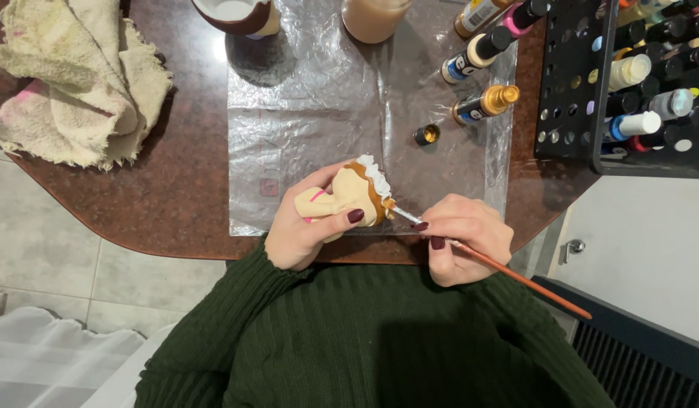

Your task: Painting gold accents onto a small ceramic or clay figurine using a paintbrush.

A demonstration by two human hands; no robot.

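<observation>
My left hand [308,227] grips a small cream-coloured figurine [348,193] with brown hair and a white frilly band, held on its side over the table's front edge. My right hand [464,236] holds a thin paintbrush [508,272] with an orange-brown handle. Its tip touches the brown hair at the figurine's right side. Both hands have dark red nails and dark green knitted sleeves.
A clear plastic sheet [319,98] covers the brown round table [183,181]. On it lie a gold paint bottle [485,103], its open cap [426,134], more paint bottles [478,53] and two cups [373,17]. A black rack of paints [636,83] stands right, a cream cloth [70,75] left.
</observation>
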